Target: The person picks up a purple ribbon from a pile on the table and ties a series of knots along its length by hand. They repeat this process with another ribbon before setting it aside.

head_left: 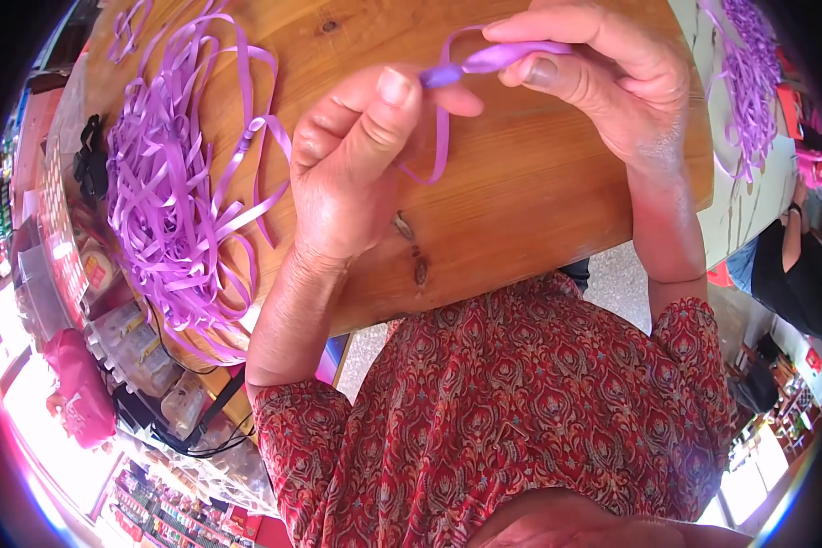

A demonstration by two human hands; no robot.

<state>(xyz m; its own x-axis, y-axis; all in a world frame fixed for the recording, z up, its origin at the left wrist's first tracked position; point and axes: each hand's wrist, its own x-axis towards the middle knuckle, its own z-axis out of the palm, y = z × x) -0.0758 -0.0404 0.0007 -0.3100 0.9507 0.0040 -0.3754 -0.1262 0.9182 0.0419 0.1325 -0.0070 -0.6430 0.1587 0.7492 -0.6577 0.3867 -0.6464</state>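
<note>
Well, your left hand pinched purple ribbon by dark bit, right hand paler part; seemed light, soft, slippery; good grip spots.

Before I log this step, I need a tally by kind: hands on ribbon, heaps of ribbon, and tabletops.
Left hand and right hand, both pinching purple ribbon: 2
Left heap and right heap of ribbon: 2
Wooden tabletop and white tabletop: 2
Total: 6 (single strands too tangled to count)
</note>
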